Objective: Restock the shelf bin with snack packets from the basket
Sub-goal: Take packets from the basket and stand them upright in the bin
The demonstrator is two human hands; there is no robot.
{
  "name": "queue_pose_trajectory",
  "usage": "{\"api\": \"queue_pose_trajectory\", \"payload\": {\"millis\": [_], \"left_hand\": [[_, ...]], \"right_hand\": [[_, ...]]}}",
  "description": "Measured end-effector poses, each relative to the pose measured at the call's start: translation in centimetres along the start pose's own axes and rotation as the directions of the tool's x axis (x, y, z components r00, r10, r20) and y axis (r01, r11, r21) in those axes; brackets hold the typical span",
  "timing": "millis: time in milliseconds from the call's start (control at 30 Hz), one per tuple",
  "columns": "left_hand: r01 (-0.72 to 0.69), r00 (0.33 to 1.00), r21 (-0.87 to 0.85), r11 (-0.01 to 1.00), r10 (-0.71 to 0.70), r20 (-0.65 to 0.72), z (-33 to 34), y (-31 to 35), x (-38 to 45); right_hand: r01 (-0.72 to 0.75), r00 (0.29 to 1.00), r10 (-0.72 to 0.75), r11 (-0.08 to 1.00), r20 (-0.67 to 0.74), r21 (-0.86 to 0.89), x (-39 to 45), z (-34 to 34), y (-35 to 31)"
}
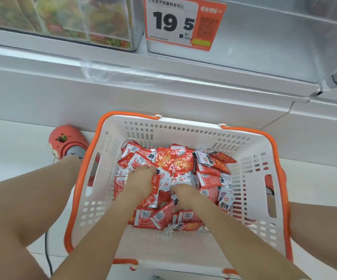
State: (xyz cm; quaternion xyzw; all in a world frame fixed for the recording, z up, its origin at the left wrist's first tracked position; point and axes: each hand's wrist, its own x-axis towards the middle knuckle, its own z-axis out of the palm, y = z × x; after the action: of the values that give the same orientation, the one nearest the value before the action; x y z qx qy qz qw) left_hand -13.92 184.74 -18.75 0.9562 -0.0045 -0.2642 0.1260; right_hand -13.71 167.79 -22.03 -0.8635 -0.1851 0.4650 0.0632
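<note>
Head view: left hand (pixel 141 178) and right hand (pixel 183 194) dig into red-and-white foil snack packets (pixel 175 162), fingers curled, gathering handfuls inside white plastic orange-rimmed basket (pixel 250 158). Clear acrylic shelf bin (pixel 264 47) above looks empty; restocking barely begun, judging by basket load.

Red-and-white snack packets (pixel 175 164) in a white, orange-rimmed basket (pixel 250 158).

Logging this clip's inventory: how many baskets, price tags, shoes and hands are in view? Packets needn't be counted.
Basket: 1
Price tag: 1
Shoes: 2, one left of the basket, one seen through its right wall
Hands: 2, left, right
Total: 6
</note>
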Motion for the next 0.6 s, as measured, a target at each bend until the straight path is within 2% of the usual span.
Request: {"api": "queue_pose_trajectory", "payload": {"millis": [67, 133, 233, 300, 367, 400, 433, 467, 500, 533, 567, 600], "left_hand": [[-0.004, 1.000, -0.009, 1.000, 0.004, -0.010, -0.3, 0.1, -0.1], [-0.017, 1.000, -0.015, 1.000, 0.016, -0.019, -0.4, 0.1, -0.3], [-0.025, 1.000, -0.041, 0.999, 0.025, -0.001, -0.7, -0.2, -0.6], [0.006, 1.000, -0.125, 0.992, -0.003, 0.021, -1.1, -0.3, -0.7], [0.085, 0.996, -0.320, 0.944, -0.085, 0.012, -1.9, 0.0, -0.9], [0.162, 0.986, -0.457, 0.875, -0.161, 0.041, -2.6, 0.2, -1.1], [0.263, 0.963, -0.621, 0.738, -0.240, 0.122, -3.4, 0.3, -1.3], [0.386, 0.919, -0.772, 0.505, -0.287, 0.271, -4.5, 0.5, -1.6], [0.520, 0.848, -0.827, 0.213, -0.240, 0.472, -5.7, 0.6, -1.9], [0.613, 0.785, -0.789, -0.023, -0.091, 0.613, -7.0, 0.7, -2.3], [0.664, 0.748, -0.735, -0.139, 0.090, 0.658, -8.3, 0.9, -2.7], [0.668, 0.743, -0.719, -0.192, 0.229, 0.629, -9.8, 1.6, -3.4]], "right_hand": [[0.039, 0.999, -0.038, 0.998, -0.014, 0.039, -0.5, 0.3, 0.1], [0.068, 0.997, -0.068, 0.998, -0.047, -0.001, -1.1, 0.6, -0.1], [0.080, 0.982, -0.070, 0.996, -0.177, 0.049, -2.0, 0.2, -0.4], [0.101, 0.957, -0.057, 0.984, -0.283, 0.143, -2.9, -1.6, -0.8], [0.149, 0.930, -0.077, 0.973, -0.359, 0.177, -4.2, -4.4, -1.0], [0.182, 0.916, -0.113, 0.972, -0.384, 0.148, -5.1, -6.1, -1.2], [0.216, 0.896, -0.158, 0.972, -0.416, 0.096, -6.0, -7.8, -1.2], [0.247, 0.869, -0.196, 0.967, -0.455, 0.056, -7.2, -9.4, -1.3], [0.280, 0.834, -0.225, 0.959, -0.504, 0.036, -8.4, -10.9, -1.4], [0.317, 0.786, -0.252, 0.948, -0.564, 0.019, -9.7, -12.2, -1.5], [0.361, 0.729, -0.282, 0.933, -0.623, 0.000, -11.0, -13.3, -1.7], [0.415, 0.670, -0.324, 0.910, -0.668, -0.026, -12.6, -14.2, -2.1]]}}
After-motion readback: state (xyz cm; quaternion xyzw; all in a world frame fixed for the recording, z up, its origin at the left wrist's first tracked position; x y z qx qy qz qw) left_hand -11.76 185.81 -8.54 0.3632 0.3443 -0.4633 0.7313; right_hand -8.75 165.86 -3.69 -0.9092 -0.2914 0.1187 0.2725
